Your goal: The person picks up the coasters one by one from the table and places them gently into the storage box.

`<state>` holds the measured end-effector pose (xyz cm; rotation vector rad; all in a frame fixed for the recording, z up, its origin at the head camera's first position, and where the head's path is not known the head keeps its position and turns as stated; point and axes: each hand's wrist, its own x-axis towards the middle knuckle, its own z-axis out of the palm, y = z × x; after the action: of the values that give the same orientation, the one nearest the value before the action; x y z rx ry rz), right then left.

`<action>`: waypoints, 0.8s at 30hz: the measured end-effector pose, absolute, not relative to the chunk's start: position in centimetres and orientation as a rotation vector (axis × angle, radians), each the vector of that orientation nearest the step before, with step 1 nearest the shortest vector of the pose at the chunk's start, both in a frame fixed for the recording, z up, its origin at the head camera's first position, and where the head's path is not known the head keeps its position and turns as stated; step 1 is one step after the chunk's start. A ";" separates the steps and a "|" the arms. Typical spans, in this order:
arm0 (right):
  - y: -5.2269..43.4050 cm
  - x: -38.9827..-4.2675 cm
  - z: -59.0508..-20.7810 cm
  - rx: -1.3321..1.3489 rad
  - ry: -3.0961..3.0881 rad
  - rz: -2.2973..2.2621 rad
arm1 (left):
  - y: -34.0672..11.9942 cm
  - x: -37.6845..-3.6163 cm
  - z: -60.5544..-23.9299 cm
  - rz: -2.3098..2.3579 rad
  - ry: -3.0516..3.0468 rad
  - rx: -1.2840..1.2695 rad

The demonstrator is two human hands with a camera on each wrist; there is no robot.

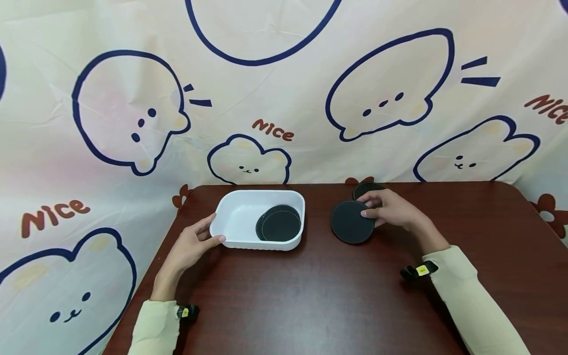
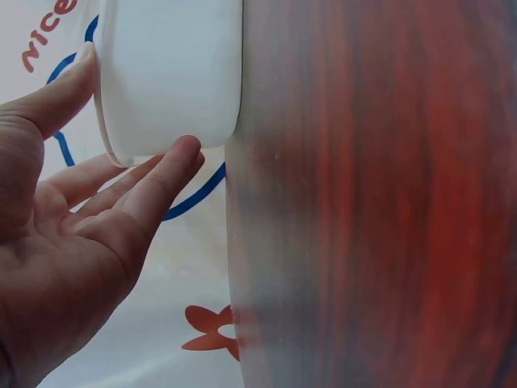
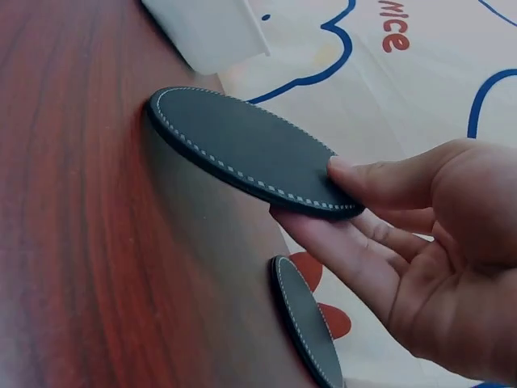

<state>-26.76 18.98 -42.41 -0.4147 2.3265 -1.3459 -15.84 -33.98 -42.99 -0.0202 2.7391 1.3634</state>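
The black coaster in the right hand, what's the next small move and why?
Probably carry the coaster left and lower it into the white tray. The right hand pinches its edge, tilted off the table; coasters already lie in the tray, which the left hand touches.

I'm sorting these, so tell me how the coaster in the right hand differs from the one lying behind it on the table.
The held coaster is pinched at its edge by the right hand and tilted, one side lifted off the table; the rear coaster lies flat, untouched. The held coaster shows whole in the head view; the rear coaster is partly hidden by the hand. Both are round, black, with pale edge stitching.
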 end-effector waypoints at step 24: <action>20.6 -24.2 -42.9 -0.302 1.987 -1.731 | -33.9 -15.8 -43.0 1.338 2.748 -0.018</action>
<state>-24.19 20.56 -42.88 -0.3016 1.9874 -1.7306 -15.76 -33.93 -42.99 -0.0177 2.7484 1.3376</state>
